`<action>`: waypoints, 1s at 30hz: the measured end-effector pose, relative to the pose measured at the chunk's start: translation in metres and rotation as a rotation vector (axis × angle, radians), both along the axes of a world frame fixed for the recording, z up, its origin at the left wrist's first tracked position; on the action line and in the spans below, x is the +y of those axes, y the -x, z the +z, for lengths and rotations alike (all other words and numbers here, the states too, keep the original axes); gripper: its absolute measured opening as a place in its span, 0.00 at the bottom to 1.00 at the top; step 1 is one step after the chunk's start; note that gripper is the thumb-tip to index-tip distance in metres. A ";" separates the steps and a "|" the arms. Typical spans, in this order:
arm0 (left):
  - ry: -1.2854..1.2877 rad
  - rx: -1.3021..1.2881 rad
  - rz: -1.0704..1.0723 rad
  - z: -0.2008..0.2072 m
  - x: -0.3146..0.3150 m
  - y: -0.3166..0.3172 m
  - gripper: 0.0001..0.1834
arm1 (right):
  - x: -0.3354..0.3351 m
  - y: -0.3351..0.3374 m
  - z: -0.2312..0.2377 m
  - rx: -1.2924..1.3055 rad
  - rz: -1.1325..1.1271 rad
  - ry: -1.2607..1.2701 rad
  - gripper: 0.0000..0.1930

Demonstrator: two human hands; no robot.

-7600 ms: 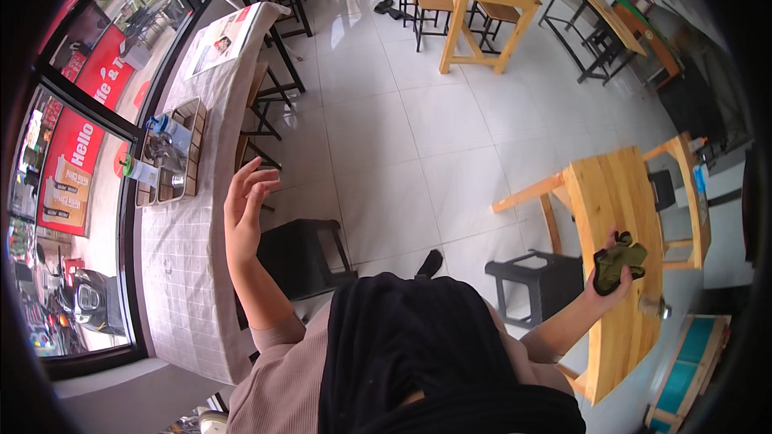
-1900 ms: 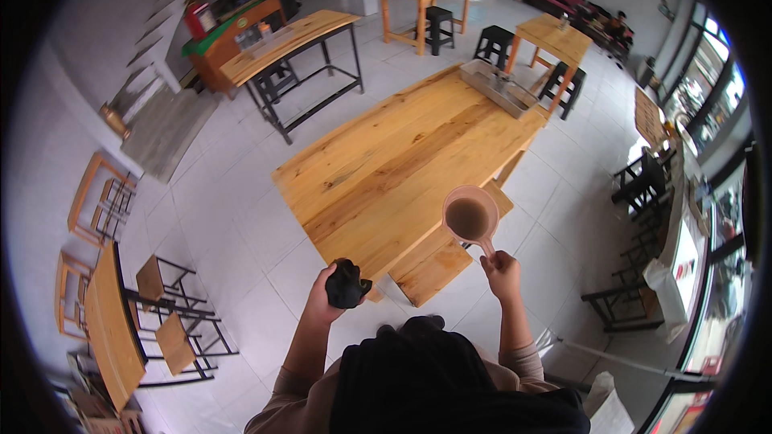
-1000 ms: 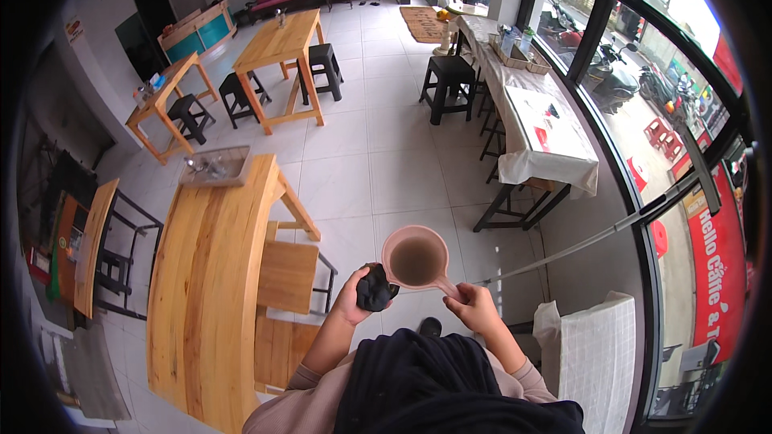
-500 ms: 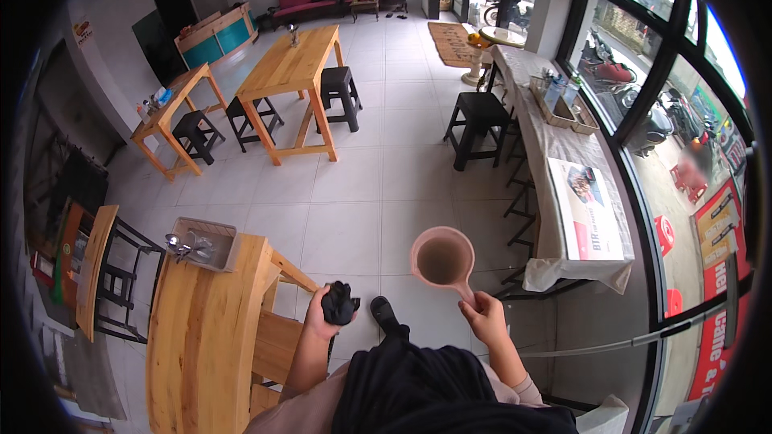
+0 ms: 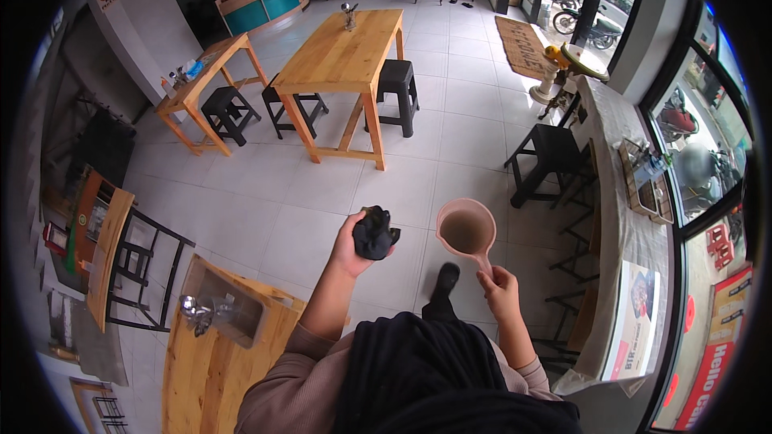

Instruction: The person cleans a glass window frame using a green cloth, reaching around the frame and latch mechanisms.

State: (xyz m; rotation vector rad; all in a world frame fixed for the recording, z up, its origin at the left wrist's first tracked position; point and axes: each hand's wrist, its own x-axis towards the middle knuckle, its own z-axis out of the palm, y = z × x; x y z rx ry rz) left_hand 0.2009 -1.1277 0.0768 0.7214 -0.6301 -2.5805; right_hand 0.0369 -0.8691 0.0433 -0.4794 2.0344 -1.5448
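My right hand (image 5: pixel 503 293) grips the handle of a pale pink plastic water dipper (image 5: pixel 468 229), held out in front of me over the floor. The dipper's mouth faces up and its inside looks grey-brown; whether liquid is in it I cannot tell. To the left, my left hand (image 5: pixel 347 254) is closed around a crumpled black bundle (image 5: pixel 372 235), like a bunched-up cloth or plastic bag. The bundle is apart from the dipper, at about the same height. Some of the left fingers are hidden behind it.
A wooden table (image 5: pixel 205 378) with a cutlery basket (image 5: pixel 241 313) stands close on my left. Ahead are another wooden table (image 5: pixel 342 52) and black stools (image 5: pixel 547 157). Along the right-hand windows runs a covered counter (image 5: pixel 615 225). A doormat (image 5: pixel 521 48) lies near the door.
My view has turned toward the right, and I have moved forward past the near table. My left hand has risen with the black bundle and come closer to the dipper. My right hand keeps its hold.
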 end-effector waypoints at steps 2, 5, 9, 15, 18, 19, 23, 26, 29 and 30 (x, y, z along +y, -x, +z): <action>0.002 0.019 -0.036 -0.007 -0.035 0.031 0.16 | -0.043 0.031 -0.006 0.004 0.017 0.003 0.11; -0.023 0.029 -0.037 -0.023 -0.097 0.078 0.16 | -0.111 0.084 -0.005 0.030 0.070 -0.005 0.11; -0.151 -0.026 0.069 -0.032 -0.179 0.143 0.21 | -0.206 0.164 -0.013 0.063 0.141 -0.007 0.12; -0.111 0.059 0.202 -0.021 -0.299 0.190 0.23 | -0.366 0.254 0.008 0.050 0.291 -0.131 0.14; -0.103 0.105 0.345 -0.037 -0.357 0.194 0.21 | -0.444 0.285 -0.007 0.020 0.298 -0.085 0.15; -0.119 0.140 0.364 -0.046 -0.380 0.197 0.21 | -0.471 0.294 -0.012 -0.003 0.275 -0.057 0.16; 0.064 0.138 0.328 -0.070 -0.475 0.218 0.22 | -0.580 0.323 -0.027 0.019 0.295 -0.017 0.14; 0.204 -0.015 0.313 -0.087 -0.559 0.252 0.26 | -0.660 0.338 -0.045 0.008 0.287 -0.022 0.13; 0.230 -0.213 0.200 -0.087 -0.632 0.294 0.28 | -0.722 0.350 -0.058 -0.030 0.248 -0.015 0.14; 0.330 -0.341 0.198 -0.090 -0.656 0.309 0.29 | -0.742 0.359 -0.066 -0.018 0.262 -0.011 0.14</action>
